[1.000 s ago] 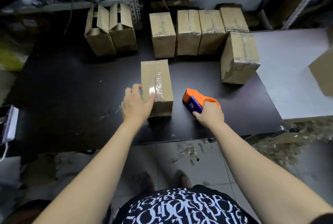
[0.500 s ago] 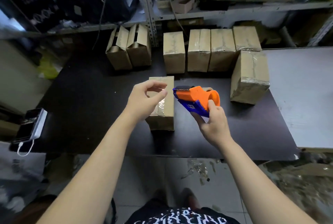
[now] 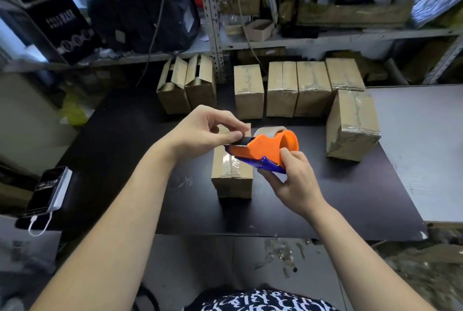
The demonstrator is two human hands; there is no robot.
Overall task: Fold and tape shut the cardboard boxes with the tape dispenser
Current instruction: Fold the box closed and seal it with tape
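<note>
My right hand (image 3: 290,183) grips an orange and blue tape dispenser (image 3: 265,149), lifted above the black table (image 3: 120,160). My left hand (image 3: 203,130) pinches the black front end of the dispenser with thumb and fingers. Below them a cardboard box (image 3: 231,173) with clear tape along its top stands on the table. Two boxes with open flaps (image 3: 185,85) stand at the back left.
Several taped boxes (image 3: 298,88) line the back of the table, and one more taped box (image 3: 353,125) stands at the right. A phone on a power bank (image 3: 48,190) lies at the left edge. A grey table (image 3: 421,140) adjoins on the right. Metal shelves (image 3: 213,22) rise behind.
My right hand lifted the dispenser off the table. My left hand left the taped box and now pinches the dispenser's front end.
</note>
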